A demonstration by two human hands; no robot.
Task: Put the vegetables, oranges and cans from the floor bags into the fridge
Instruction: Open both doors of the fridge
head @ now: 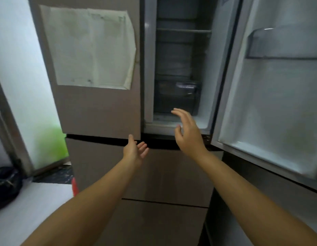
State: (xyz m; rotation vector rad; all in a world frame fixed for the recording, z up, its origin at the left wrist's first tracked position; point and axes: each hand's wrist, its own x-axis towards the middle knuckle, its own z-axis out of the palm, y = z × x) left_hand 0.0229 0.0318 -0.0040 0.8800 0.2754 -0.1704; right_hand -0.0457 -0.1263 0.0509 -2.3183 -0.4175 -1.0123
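Both forearms stretch forward, empty-handed. Left hand, palm up and fingers relaxed, sits just under the closed left door's bottom corner. Right hand, fingers spread wide, hovers at the sill of the fridge, whose right door swings open beside it, shelves dim behind.

open door: cut off right | fridge interior: dim, contents unclear
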